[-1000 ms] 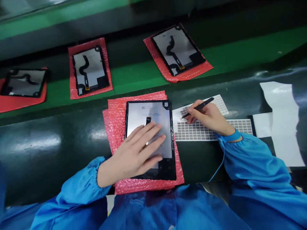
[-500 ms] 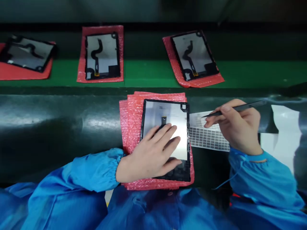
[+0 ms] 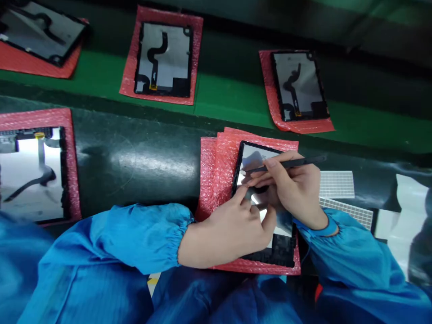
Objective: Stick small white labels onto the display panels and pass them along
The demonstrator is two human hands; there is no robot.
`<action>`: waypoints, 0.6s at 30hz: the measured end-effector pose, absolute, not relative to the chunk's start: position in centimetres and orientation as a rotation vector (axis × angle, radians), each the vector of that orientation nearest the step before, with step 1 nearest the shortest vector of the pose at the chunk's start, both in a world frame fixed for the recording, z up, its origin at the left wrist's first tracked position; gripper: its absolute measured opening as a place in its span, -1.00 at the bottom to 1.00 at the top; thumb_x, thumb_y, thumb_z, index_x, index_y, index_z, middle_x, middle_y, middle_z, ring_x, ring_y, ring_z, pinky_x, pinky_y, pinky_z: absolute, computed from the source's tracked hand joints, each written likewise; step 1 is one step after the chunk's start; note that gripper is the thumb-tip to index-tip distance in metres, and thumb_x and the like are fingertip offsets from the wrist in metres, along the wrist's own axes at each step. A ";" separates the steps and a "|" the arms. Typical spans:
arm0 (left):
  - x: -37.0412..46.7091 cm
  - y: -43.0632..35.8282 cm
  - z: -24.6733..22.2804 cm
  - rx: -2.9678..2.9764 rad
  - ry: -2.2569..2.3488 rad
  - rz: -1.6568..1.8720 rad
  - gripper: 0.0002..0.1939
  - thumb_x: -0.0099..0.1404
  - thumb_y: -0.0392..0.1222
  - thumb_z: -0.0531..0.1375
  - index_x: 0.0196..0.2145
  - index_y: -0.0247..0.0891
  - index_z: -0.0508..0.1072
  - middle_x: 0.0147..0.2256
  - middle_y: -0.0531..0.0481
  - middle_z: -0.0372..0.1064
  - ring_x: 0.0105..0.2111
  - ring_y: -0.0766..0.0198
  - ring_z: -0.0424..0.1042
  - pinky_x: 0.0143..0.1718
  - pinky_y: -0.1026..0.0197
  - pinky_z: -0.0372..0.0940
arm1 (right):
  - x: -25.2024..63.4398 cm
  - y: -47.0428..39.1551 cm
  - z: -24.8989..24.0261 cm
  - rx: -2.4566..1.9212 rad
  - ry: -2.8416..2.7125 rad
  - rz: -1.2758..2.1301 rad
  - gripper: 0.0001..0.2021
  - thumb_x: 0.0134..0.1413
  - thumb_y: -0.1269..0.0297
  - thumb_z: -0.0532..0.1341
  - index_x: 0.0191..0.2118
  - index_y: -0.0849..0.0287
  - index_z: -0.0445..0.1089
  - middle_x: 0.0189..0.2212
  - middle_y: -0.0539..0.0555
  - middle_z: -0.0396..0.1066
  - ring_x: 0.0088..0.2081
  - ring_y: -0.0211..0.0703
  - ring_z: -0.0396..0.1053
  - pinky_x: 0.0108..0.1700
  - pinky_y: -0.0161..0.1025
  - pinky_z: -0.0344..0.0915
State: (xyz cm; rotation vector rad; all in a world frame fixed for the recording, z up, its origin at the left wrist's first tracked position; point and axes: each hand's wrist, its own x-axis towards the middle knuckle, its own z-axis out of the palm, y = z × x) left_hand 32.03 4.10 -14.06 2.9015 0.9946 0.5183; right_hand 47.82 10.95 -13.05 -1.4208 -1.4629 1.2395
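Note:
A display panel (image 3: 284, 243) with a black frame and silvery back lies on stacked pink bubble-wrap pouches (image 3: 216, 168). My left hand (image 3: 229, 227) rests over its lower left part, index finger stretched to the panel and thumb apart, the other fingers bent. Between the fingers and thumb of my right hand (image 3: 297, 189) are black tweezers (image 3: 297, 163), tilted with the tip over the panel's upper left. The two hands almost meet above the middle of the panel, hiding most of its ribbon cable. Whether the tip holds anything is too small to tell.
Sheets of small grey labels (image 3: 337, 183) lie right of the panel, with white paper (image 3: 410, 216) beyond. Along the green strip (image 3: 229, 96) sit a middle panel (image 3: 165, 58), a right panel (image 3: 299, 85) and a left panel (image 3: 50, 31) on pink pouches. Another panel (image 3: 32, 180) is at left.
My right hand has moved left with the tweezers, from above the label sheet to over the panel. My left hand's fingers have bent. The view has shifted left and tilted.

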 end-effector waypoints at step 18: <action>35.4 3.8 -14.5 2.828 1.161 0.516 -0.54 0.42 -0.03 0.23 0.03 -0.55 0.52 -0.51 -0.11 0.52 -0.51 0.11 0.51 0.17 -0.19 0.27 | 51.1 10.6 -13.4 -1.446 -1.503 1.229 -0.80 0.28 0.08 0.37 -0.28 0.04 0.45 -0.42 0.05 0.63 -0.43 -0.07 0.65 -0.42 -0.17 0.64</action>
